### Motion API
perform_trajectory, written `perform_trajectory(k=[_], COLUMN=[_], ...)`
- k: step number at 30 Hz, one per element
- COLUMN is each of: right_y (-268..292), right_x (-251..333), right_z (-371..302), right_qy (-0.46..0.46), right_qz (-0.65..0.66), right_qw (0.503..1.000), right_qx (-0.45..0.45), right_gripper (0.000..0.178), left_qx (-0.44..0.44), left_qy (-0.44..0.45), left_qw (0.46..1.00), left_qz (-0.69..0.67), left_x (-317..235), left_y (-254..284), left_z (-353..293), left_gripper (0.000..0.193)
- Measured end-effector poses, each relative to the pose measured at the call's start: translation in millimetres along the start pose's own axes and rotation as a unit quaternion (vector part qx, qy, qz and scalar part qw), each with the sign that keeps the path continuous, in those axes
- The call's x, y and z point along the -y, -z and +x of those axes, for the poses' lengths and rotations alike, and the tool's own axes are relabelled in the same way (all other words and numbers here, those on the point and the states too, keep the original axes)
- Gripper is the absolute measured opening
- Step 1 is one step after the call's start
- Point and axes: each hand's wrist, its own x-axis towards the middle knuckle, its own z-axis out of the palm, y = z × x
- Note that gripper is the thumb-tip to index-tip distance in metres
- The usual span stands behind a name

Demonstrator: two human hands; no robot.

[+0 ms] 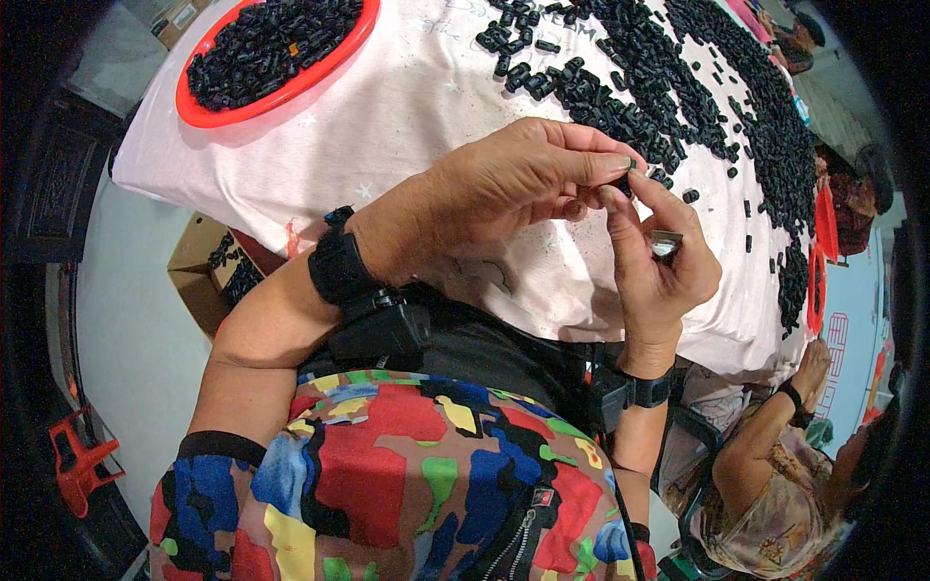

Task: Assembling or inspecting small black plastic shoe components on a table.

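Note:
Over the cloth-covered table, the fingertips of my left hand (518, 179) and my right hand (668, 271) meet around a small black piece (628, 181). Both hands are closed in a pinch, and the fingers cover much of the piece. A small shiny metal thing, perhaps a blade, (665, 242) sits among the fingers of my right hand; its exact kind is unclear. Just beyond my fingertips lies a large spread of small black cylindrical pieces (639, 131), some loose and some heaped.
A red basin (218, 118) full of similar black pieces stands at the far left of the pale pink cloth (407, 97). Below it on the floor is a cardboard box (194, 276) with more pieces. A red stool (82, 465) stands at left. Another person's arm (760, 436) rests at right.

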Motion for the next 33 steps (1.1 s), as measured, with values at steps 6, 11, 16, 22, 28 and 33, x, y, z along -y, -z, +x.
perform_trajectory(k=[6,11,16,22,28,33], right_y=[2.4,-2.1,-3.7,-1.8,-5.2,-5.2], right_x=[9.0,0.1,-3.8,-5.9,-4.2,-4.5], right_z=[1.2,0.2,-0.9,-2.8,-2.6,-2.4], right_qy=[-0.102,-0.175,-0.183,-0.19,-0.197,-0.194], right_qz=[0.008,0.076,0.067,0.086,0.087,0.09], right_qw=[0.995,0.98,0.978,0.976,0.974,0.976], right_qx=[0.018,0.063,0.071,0.059,0.063,0.052], right_gripper=[0.022,0.027,0.031,0.032,0.031,0.031], left_qx=[-0.012,0.012,0.007,-0.001,-0.006,0.006], left_qy=[0.002,0.009,0.021,0.03,0.025,0.02], left_qw=[1.0,1.0,0.999,0.999,0.999,0.999], left_qz=[0.011,0.006,0.023,0.031,0.027,0.028], left_x=[0.2,2.6,-0.6,1.9,0.7,1.0], left_y=[-1.8,-1.8,-5.1,-5.5,-4.2,-4.0], left_z=[0.4,2.3,-0.7,3.3,0.6,0.7], left_gripper=[0.032,0.034,0.033,0.032,0.032,0.032])
